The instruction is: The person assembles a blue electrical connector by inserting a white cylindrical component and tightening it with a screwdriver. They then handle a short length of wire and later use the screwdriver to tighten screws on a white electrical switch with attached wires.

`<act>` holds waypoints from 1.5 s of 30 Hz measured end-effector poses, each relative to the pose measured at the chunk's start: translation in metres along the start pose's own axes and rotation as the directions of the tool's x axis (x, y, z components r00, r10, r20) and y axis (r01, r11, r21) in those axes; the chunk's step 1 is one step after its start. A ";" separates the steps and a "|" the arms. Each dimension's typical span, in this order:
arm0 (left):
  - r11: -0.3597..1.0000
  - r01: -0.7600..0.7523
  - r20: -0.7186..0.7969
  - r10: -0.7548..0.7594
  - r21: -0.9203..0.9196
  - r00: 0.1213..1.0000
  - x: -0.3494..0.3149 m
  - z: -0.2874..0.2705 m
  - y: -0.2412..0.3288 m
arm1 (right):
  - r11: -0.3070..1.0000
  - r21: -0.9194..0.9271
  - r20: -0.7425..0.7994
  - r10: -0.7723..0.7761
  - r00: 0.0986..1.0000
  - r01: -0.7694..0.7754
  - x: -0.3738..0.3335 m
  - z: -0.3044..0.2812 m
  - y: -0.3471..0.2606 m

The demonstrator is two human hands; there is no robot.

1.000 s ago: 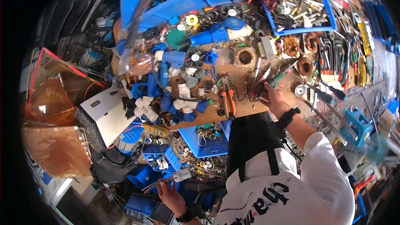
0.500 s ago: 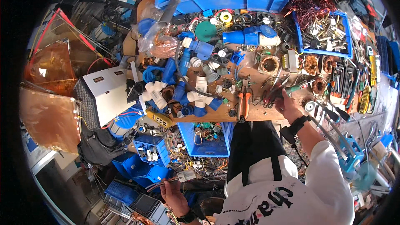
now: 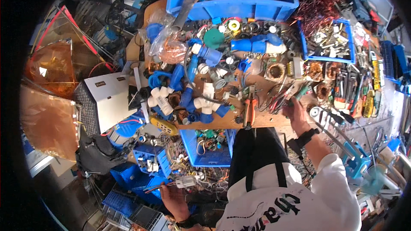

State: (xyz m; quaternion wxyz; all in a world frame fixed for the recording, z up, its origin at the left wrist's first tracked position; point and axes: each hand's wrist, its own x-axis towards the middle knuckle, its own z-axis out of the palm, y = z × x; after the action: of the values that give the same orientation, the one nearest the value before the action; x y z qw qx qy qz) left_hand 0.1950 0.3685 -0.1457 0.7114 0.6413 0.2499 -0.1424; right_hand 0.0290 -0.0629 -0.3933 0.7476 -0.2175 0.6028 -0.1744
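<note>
Compared with half a second earlier, the tool has changed more than the hands. The right hand (image 3: 298, 115), right of the centre of the frame, is again at the front edge of the counter (image 3: 266, 112), and its fingers appear to be grasping the green-handled tool (image 3: 303, 90). Before, a thin shaft could be seen pointing to the right from this tool; now the green part looks shorter and blurred, and the shaft I cannot make out. Probably the tool has been turned or tilted, but the direction I cannot tell.

The left hand (image 3: 174, 201), at the lower left of the frame, has its fingers closed on the coloured wires of a pale connector (image 3: 186, 182). The connector points to the right, and it has shifted only a little to the left in the frame. It is below the level of the counter, near the blue crate (image 3: 209, 161) at the lower centre.

The orange-handled pliers (image 3: 250, 110) lie where they lay, to the left of the right hand and apart from it.

For the work, I judge that little has advanced: both hands are occupied, and the tool and the connector are well apart.
</note>
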 end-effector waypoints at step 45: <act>0.723 0.578 0.864 0.053 -0.379 0.500 -0.184 0.237 -0.014 | 0.587 -0.043 0.507 -0.684 0.524 0.808 -0.351 -0.124 -0.213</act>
State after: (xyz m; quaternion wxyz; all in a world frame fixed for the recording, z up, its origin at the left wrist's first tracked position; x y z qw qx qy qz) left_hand 0.0749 0.1114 -0.0456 0.8773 0.1665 0.0168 -0.4499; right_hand -0.1668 -0.0735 -0.0117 0.6746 -0.5907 0.2811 -0.3420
